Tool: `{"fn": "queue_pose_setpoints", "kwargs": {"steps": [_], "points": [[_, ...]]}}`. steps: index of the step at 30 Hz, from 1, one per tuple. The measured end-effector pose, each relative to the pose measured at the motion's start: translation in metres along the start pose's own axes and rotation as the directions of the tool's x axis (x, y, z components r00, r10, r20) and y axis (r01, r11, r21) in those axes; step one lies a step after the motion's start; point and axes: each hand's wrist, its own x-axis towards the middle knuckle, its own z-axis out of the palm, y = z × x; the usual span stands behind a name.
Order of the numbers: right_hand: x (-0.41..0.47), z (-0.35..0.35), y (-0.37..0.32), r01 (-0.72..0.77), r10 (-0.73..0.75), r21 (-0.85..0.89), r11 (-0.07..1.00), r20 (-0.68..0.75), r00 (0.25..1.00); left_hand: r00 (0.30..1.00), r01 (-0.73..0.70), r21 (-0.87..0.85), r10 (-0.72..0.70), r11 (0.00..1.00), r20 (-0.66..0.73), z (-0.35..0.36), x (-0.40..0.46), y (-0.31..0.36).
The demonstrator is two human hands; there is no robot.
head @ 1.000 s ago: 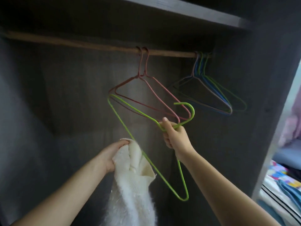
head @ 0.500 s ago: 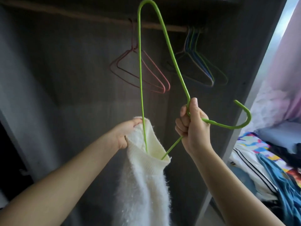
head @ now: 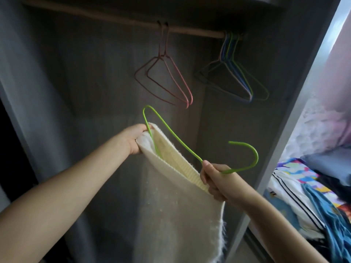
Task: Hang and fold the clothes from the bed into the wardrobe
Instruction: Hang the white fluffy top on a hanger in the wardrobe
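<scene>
A fuzzy white sweater [head: 176, 211] hangs in front of the open wardrobe, its ribbed opening stretched wide between my hands. My left hand [head: 135, 138] grips the left edge of that opening. My right hand [head: 215, 182] pinches the neck of a green wire hanger [head: 176, 138] together with the opening's right edge. One shoulder of the hanger is tucked inside the sweater, the other loops above it, and the hook curls out to the right. The hanger's lower bar is hidden in the fabric.
A wooden rail [head: 117, 20] crosses the grey wardrobe's top, carrying two pink hangers [head: 167, 80] and a bunch of blue and green hangers [head: 235, 76]. The wardrobe's side panel [head: 296, 118] stands at right. Beyond it, a pile of clothes [head: 311, 198] lies on the bed.
The green hanger came down from an upright tilt and slid deeper into the sweater. My right hand dropped and now also holds the sweater's edge, spreading the opening wide.
</scene>
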Motion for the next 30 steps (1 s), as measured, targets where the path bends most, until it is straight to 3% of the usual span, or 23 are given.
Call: {"fn": "queue_pose_setpoints", "kwargs": {"steps": [6, 9, 10, 12, 13, 15, 17, 19, 23, 26, 28, 30], "points": [[0.011, -0.015, -0.019, -0.103, 0.110, -0.315, 0.943, 0.005, 0.994, 0.987, -0.066, -0.070, 0.054, 0.995, -0.153, 0.001, 0.026, 0.001], [0.014, -0.020, -0.013, -0.154, 0.167, -0.385, 0.910, 0.001, 0.986, 0.969, -0.127, 0.053, 0.136, 0.990, -0.208, 0.006, 0.038, 0.003], [0.015, -0.019, -0.011, -0.175, 0.198, -0.420, 0.891, 0.011, 0.980, 0.932, -0.202, 0.221, 0.256, 0.954, -0.256, 0.008, 0.041, 0.001], [0.017, -0.015, -0.005, -0.218, 0.280, -0.552, 0.805, 0.030, 0.959, 0.815, -0.253, 0.690, 0.533, 0.678, -0.226, 0.017, 0.039, -0.007], [0.019, -0.013, -0.005, -0.231, 0.311, -0.598, 0.767, 0.031, 0.950, 0.774, -0.263, 0.806, 0.615, 0.530, -0.152, 0.024, 0.034, -0.011], [0.024, -0.016, -0.012, -0.239, 0.310, -0.550, 0.800, 0.040, 0.950, 0.738, -0.307, 0.868, 0.674, 0.391, -0.042, 0.032, 0.030, -0.020], [0.033, -0.022, -0.028, -0.250, 0.289, -0.318, 0.914, 0.081, 0.954, 0.724, -0.340, 0.884, 0.690, 0.321, 0.027, 0.033, 0.032, -0.029], [0.047, -0.018, -0.038, -0.278, 0.299, -0.159, 0.947, 0.121, 0.947, 0.739, -0.408, 0.846, 0.668, 0.343, 0.086, 0.034, 0.037, -0.034], [0.078, 0.018, -0.032, -0.392, 0.425, -0.192, 0.900, 0.180, 0.887, 0.832, -0.407, 0.805, 0.539, 0.433, 0.131, 0.035, 0.043, -0.038], [0.095, 0.011, -0.039, -0.456, 0.444, 0.009, 0.890, 0.211, 0.871, 0.917, -0.381, 0.576, 0.373, 0.723, 0.140, 0.020, 0.043, -0.051], [0.102, 0.002, -0.048, -0.463, 0.428, 0.167, 0.871, 0.209, 0.880, 0.882, -0.456, 0.470, 0.455, 0.756, 0.124, 0.012, 0.031, -0.061], [0.109, 0.002, -0.053, -0.446, 0.410, 0.249, 0.860, 0.185, 0.893, 0.791, -0.571, 0.496, 0.599, 0.654, 0.121, 0.012, 0.010, -0.076]]}}
